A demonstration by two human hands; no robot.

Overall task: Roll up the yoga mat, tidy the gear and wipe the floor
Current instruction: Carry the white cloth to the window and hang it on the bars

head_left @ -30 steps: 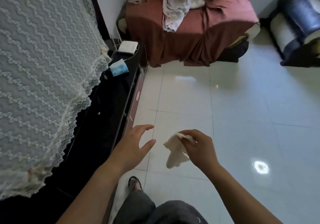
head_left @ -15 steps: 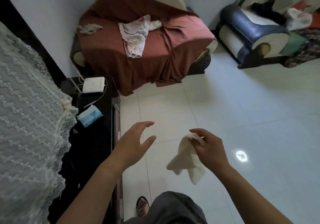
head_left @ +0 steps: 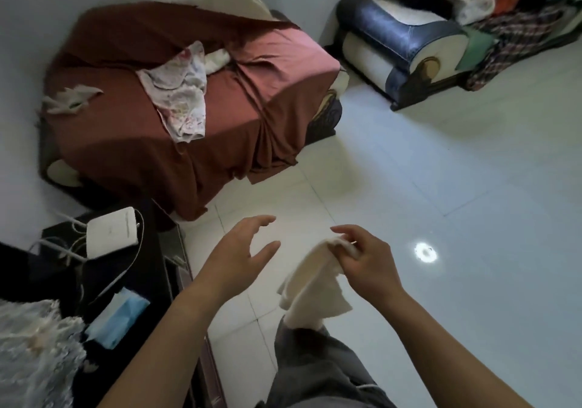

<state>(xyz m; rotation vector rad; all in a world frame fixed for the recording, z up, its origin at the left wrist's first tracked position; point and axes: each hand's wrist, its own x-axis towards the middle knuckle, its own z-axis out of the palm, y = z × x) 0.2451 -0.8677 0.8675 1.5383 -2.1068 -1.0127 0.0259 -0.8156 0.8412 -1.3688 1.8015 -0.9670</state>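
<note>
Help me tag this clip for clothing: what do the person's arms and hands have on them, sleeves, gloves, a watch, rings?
Nothing shows. The left hand and right hand are ungloved, and the arms behind them are bare to the frame's edge, with no sleeve in view. No watch, band or ring shows on the sides seen.

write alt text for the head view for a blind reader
A person's right hand pinches a limp white cloth above a glossy tiled floor, the left hand open beside it. Ahead stand a red-brown draped armchair and a blue and cream sofa piled with clothes.
</note>
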